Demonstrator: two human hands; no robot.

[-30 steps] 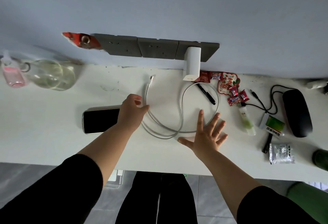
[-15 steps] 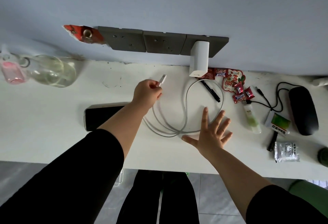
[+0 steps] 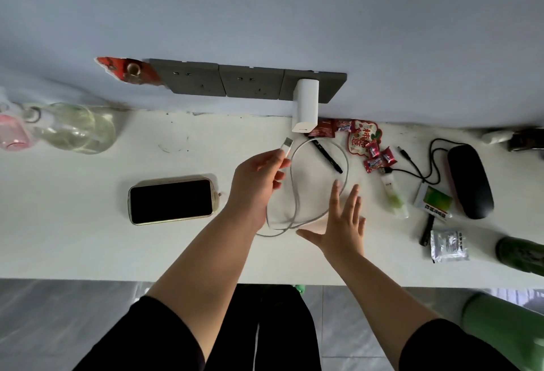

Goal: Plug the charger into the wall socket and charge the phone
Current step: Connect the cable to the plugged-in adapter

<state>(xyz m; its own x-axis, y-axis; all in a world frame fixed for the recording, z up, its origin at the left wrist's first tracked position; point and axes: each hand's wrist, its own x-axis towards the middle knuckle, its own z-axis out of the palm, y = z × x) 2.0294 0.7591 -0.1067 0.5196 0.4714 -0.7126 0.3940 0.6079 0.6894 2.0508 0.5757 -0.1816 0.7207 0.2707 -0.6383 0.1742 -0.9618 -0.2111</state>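
Note:
A white charger (image 3: 306,105) sits plugged into the rightmost of the grey wall sockets (image 3: 250,83). Its white cable (image 3: 294,197) lies looped on the white table (image 3: 73,238). My left hand (image 3: 256,185) holds the cable's free plug end (image 3: 287,145) lifted above the table, just left of the charger. My right hand (image 3: 343,223) hovers flat with fingers spread over the loop's near right side. The phone (image 3: 170,201) lies screen up, dark, to the left of my left hand.
A glass jar (image 3: 79,128) and pink bottle (image 3: 13,132) stand far left. Right of the loop lie a black pen (image 3: 326,155), candy wrappers (image 3: 365,141), a black case (image 3: 469,181) with a black cord, a foil packet (image 3: 447,245) and a green bottle (image 3: 521,254).
My left hand picked the cable's plug end off the table and carried it up and right toward the charger, uncovering the phone. My right hand stayed spread near the loop.

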